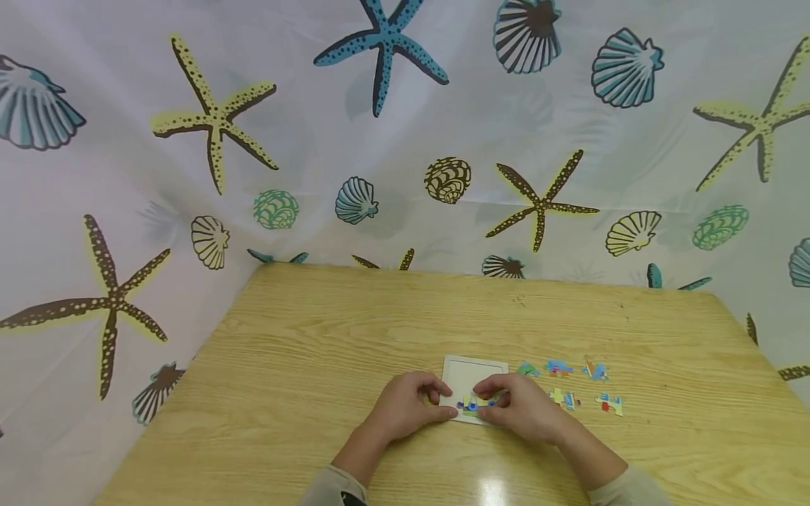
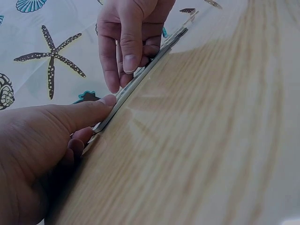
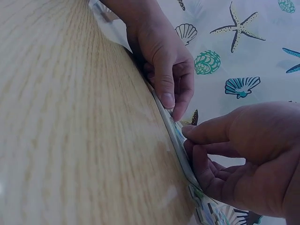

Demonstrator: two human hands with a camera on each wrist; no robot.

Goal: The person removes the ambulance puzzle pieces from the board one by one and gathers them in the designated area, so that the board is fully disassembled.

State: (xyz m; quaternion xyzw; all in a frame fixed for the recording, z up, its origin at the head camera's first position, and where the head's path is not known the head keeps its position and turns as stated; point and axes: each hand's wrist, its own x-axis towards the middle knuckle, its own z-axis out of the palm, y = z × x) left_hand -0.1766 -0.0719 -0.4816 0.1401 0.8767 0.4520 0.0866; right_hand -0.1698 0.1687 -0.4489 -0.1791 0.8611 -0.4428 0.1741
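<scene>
A small white puzzle tray (image 1: pixel 470 372) lies on the table, its back part bare and colourful puzzle pieces (image 1: pixel 470 405) along its front edge. My left hand (image 1: pixel 405 406) holds the tray at its left side, thumb near the front corner and forefinger farther back. In the left wrist view the left thumb (image 2: pixel 96 112) lies on the tray's rim. From the right, my right hand (image 1: pixel 526 409) reaches over the tray and pinches a puzzle piece at the front right, mostly hidden by the fingers. The right thumb (image 3: pixel 211 132) is close over the tray in the right wrist view.
Right of the tray lie several loose puzzle pieces: a green one (image 1: pixel 527 369), a blue one (image 1: pixel 560 367), an orange and blue one (image 1: pixel 595 369) and others nearer me. The wooden table (image 1: pixel 316 330) meets a shell-and-starfish patterned cloth (image 1: pixel 405 154) at the back and sides.
</scene>
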